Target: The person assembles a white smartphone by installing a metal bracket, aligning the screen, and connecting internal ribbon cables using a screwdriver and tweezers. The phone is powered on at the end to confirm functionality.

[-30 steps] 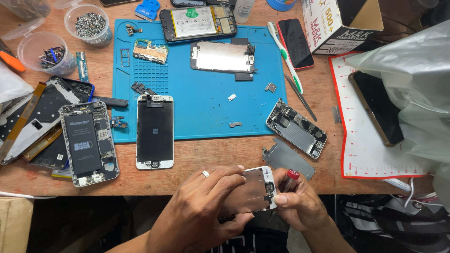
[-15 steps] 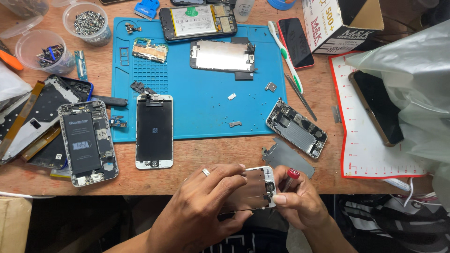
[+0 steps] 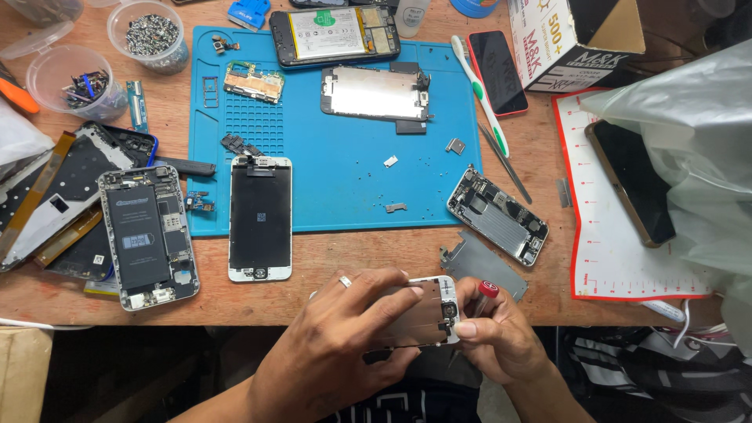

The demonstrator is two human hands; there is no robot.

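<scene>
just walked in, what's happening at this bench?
A person is working on a phone screen assembly at the near edge of the wooden bench. The left hand grips the panel across its back, and the right hand holds a red-capped screwdriver at the panel's end. Beyond the hands, a blue work mat holds another white-framed screen, a metal shield plate and small loose parts. An opened phone body lies to the left.

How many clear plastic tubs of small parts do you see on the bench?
2, both at the far left corner: one tub of screws and one tub of mixed small parts just left of it. More may lie beyond the frame.
</scene>
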